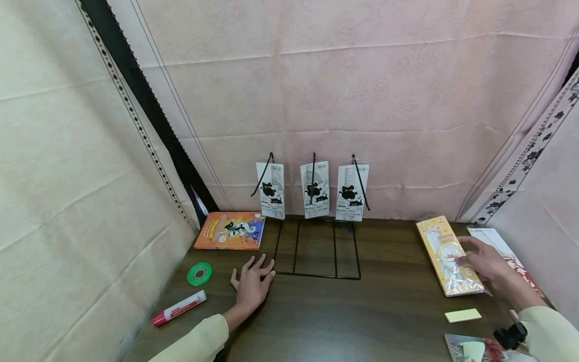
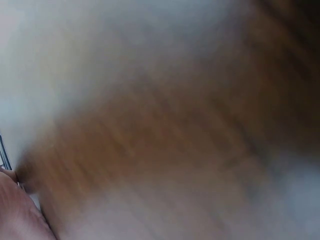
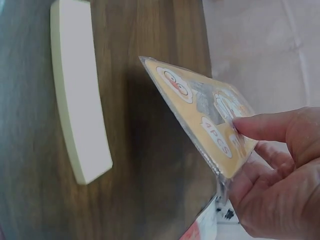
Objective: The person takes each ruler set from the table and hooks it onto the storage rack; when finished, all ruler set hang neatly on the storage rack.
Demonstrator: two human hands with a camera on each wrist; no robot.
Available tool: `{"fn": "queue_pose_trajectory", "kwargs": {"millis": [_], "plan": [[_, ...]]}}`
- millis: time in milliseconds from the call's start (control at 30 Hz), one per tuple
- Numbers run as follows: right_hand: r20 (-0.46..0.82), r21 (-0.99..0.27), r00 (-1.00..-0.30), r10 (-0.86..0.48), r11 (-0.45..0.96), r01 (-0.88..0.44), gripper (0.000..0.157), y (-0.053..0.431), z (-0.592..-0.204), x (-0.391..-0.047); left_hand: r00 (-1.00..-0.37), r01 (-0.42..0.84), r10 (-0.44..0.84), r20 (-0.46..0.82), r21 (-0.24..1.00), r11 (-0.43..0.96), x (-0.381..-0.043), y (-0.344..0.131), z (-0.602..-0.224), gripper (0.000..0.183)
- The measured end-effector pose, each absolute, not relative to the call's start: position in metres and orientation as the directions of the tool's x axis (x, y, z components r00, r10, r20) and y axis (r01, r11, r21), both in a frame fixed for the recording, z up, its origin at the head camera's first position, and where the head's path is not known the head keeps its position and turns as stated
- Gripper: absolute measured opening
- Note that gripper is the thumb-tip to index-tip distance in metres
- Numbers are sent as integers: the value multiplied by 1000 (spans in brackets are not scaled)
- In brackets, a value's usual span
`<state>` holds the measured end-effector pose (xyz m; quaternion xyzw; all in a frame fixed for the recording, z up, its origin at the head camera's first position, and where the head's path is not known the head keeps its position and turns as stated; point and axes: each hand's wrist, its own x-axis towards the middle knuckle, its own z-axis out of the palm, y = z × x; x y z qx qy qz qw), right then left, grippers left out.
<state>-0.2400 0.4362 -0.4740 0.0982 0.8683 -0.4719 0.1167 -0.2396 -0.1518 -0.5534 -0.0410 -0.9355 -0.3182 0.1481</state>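
My right hand (image 1: 486, 261) pinches a yellow plastic-wrapped packet (image 1: 448, 256) at its right edge. In the right wrist view the thumb lies on the face of this packet (image 3: 207, 117), beside print reading "4PCS", with fingers behind it. The packet is tilted up off the wood. My left hand (image 1: 255, 284) has its fingers spread by the near left corner of a black wire rack (image 1: 316, 275); whether they touch it I cannot tell. From the rack's prongs hang three ruler-set packs (image 1: 315, 188). The left wrist view is mostly blurred, with some skin at its lower left.
An orange book (image 1: 231, 230) lies left of the rack. Nearer are a green tape roll (image 1: 199, 274) and a red-capped marker (image 1: 179, 307). On the right are a pale yellow block (image 1: 463, 315), a white-and-red packet (image 1: 490, 235) and a picture-covered item (image 1: 470, 350). Cloth walls surround the table.
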Motion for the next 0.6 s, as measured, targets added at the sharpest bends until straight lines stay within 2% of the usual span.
{"fn": "queue_pose_trajectory", "kwargs": {"millis": [300, 600], "plan": [[-239, -842, -970, -40, 507, 187, 68, 397, -455, -237, -952, 174, -17, 306, 584, 793, -242, -153, -554, 36], [-214, -837, -975, -65, 527, 149, 63, 361, -440, -236, -961, 157, -14, 276, 585, 796, -242, -153, -554, 37]]}}
